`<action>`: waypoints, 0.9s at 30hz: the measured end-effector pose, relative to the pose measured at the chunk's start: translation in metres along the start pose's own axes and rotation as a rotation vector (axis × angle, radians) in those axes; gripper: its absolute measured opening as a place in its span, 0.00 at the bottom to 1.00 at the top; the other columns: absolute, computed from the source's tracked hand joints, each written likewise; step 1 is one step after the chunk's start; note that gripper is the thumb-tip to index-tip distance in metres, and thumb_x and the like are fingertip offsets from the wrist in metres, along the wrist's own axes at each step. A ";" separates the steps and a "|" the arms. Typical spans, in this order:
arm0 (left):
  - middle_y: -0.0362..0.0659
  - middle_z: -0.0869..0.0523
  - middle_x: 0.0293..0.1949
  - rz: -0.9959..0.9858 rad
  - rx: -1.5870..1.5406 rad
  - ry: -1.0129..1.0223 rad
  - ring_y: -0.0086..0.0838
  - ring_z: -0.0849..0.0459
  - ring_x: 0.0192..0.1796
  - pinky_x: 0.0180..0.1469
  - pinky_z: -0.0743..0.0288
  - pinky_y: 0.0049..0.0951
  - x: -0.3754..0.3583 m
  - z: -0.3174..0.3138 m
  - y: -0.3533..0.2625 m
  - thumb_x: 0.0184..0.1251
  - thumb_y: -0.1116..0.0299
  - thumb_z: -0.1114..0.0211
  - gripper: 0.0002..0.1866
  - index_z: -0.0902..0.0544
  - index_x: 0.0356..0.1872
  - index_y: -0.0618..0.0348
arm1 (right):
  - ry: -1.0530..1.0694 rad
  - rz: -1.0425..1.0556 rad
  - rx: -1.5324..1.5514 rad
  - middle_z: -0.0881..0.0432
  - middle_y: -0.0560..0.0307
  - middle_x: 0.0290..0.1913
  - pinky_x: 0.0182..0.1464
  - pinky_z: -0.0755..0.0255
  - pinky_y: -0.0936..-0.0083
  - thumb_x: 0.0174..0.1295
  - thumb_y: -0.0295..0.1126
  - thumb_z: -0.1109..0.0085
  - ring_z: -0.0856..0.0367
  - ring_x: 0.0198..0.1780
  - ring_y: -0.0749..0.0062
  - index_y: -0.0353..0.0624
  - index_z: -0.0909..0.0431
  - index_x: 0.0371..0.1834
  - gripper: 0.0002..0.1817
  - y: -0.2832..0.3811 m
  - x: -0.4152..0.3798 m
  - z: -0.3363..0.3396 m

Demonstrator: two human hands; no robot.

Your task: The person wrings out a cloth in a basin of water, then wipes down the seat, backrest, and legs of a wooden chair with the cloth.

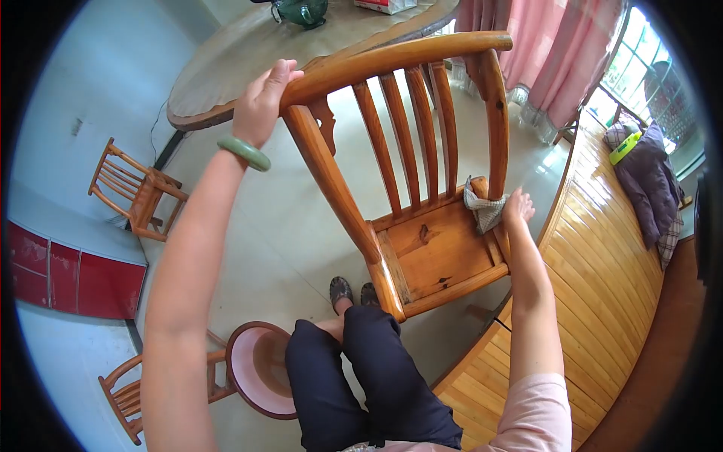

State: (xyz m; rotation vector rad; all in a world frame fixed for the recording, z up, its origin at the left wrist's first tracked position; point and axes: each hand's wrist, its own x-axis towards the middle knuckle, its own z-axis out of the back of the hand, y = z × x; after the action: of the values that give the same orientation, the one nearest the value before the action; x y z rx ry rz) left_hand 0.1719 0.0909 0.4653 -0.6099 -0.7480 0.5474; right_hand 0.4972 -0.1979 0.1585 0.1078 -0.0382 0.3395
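A wooden chair [433, 252] with a slatted back stands tilted in front of me. My left hand [262, 104], with a green bangle on its wrist, is closed round the left end of the chair's top rail. My right hand [518, 208] is low at the right back post, by the seat's corner. A grey checked cloth [484, 212] is wrapped about the foot of that post, and my right hand is closed on it; some of the fingers are hidden behind the post and cloth.
A pink basin [239, 369] with brownish water rests on a chair at lower left. Another small chair [143, 192] stands near the wall. A round table [207, 83] is behind. To the right runs a slatted wooden platform [602, 248] bearing dark clothing [648, 184].
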 end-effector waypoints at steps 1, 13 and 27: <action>0.48 0.19 0.48 0.079 -0.152 0.103 0.30 0.27 0.56 0.60 0.40 0.24 0.003 0.005 0.003 0.66 0.41 0.59 0.36 0.29 0.54 0.70 | 0.124 -0.053 0.098 0.23 0.46 0.45 0.50 0.32 0.59 0.62 0.32 0.63 0.26 0.50 0.54 0.44 0.28 0.44 0.13 -0.001 0.013 0.004; 0.46 0.21 0.51 0.120 -0.119 0.184 0.28 0.31 0.60 0.64 0.47 0.26 0.005 0.010 -0.009 0.66 0.44 0.54 0.35 0.34 0.58 0.71 | -0.305 0.368 0.281 0.22 0.53 0.33 0.39 0.29 0.61 0.50 0.32 0.49 0.25 0.39 0.55 0.43 0.25 0.21 0.06 -0.015 -0.061 -0.018; 0.46 0.19 0.47 0.045 -0.122 0.135 0.26 0.27 0.55 0.61 0.42 0.25 0.003 0.007 0.002 0.66 0.45 0.52 0.33 0.31 0.56 0.68 | 0.077 0.202 1.896 0.21 0.63 0.33 0.34 0.29 0.86 0.63 0.33 0.50 0.24 0.33 0.83 0.36 0.24 0.45 0.13 0.159 -0.110 0.161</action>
State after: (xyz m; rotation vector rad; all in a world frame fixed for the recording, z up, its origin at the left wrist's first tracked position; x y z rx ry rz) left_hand 0.1679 0.0961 0.4695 -0.7712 -0.6441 0.4989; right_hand 0.3378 -0.1036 0.3283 1.9760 0.3694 0.4806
